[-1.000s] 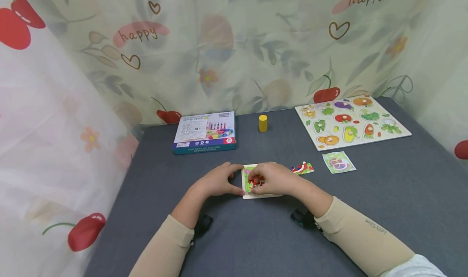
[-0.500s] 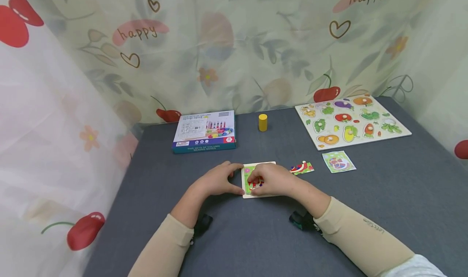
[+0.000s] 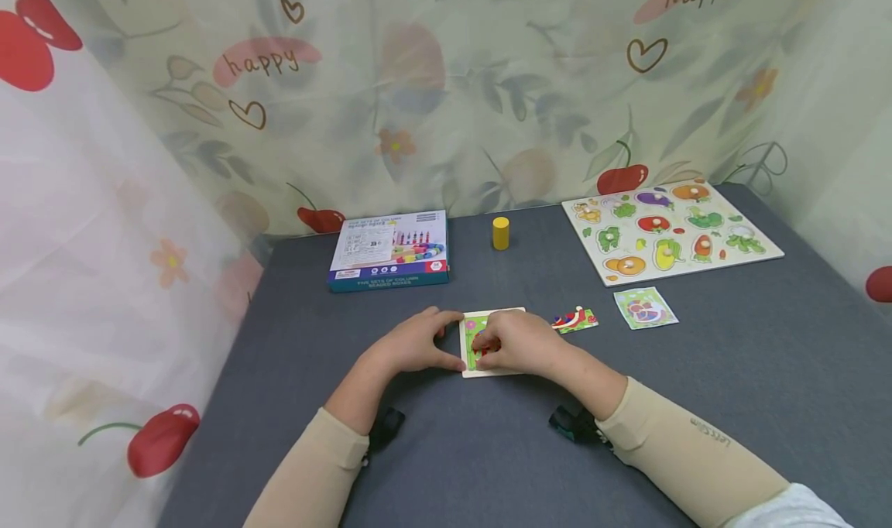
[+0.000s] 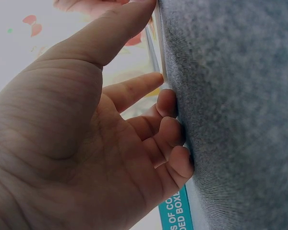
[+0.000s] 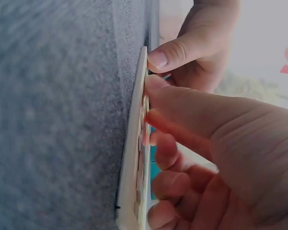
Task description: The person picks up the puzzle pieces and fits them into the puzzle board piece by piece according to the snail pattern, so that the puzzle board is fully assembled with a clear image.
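Observation:
A small wooden puzzle board (image 3: pixel 469 372) with a green picture lies flat in front of me. My left hand (image 3: pixel 414 344) is at its left edge, thumb and index finger extended and touching near the two left corners. In the left wrist view the other fingers (image 4: pixel 172 132) bend against the tablecloth. My right hand (image 3: pixel 524 344) reaches over the board and pinches a thin puzzle piece (image 5: pixel 145 106) between thumb and index finger, low at the surface; the hand hides most of it. Just right of that hand lies a colourful loose strip piece (image 3: pixel 577 320).
A picture card (image 3: pixel 646 309) lies to the right, before a large vegetable peg board (image 3: pixel 599 261). A yellow cylinder (image 3: pixel 500 234) stands at the back. Left of it lies a flat boxed bead set (image 3: pixel 389 253). A patterned curtain (image 3: pixel 446 110) hangs behind the table.
My right fingers have shifted very slightly on the board, and less of the red piece shows under them now. The left hand keeps its place.

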Motion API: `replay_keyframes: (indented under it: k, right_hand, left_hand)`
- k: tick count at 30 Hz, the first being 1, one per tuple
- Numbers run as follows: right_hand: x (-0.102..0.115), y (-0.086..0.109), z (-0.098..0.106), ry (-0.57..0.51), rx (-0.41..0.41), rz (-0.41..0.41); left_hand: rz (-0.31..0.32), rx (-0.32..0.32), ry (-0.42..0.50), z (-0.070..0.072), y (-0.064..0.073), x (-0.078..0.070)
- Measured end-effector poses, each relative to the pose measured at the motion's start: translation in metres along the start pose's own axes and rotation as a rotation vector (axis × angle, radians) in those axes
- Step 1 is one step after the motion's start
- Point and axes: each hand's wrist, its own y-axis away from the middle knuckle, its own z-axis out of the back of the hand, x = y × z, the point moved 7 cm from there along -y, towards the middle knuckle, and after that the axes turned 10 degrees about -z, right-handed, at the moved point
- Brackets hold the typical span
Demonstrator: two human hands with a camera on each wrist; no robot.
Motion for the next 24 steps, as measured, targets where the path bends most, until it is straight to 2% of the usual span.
replay_keyframes:
  k: [7, 18, 24]
  right_hand:
    - [0.008, 0.005, 0.018, -0.099, -0.024, 0.029]
    - [0.029, 0.028, 0.072, -0.225, -0.158, 0.111]
    - [0.031, 0.040, 0.094, -0.259, -0.197, 0.114]
  left_hand:
    - [0.001, 0.014, -0.019, -0.002, -0.001, 0.001]
    - [0.011, 0.010, -0.030, -0.001, -0.001, 0.002]
    - [0.018, 0.008, -0.026, -0.001, -0.001, 0.003]
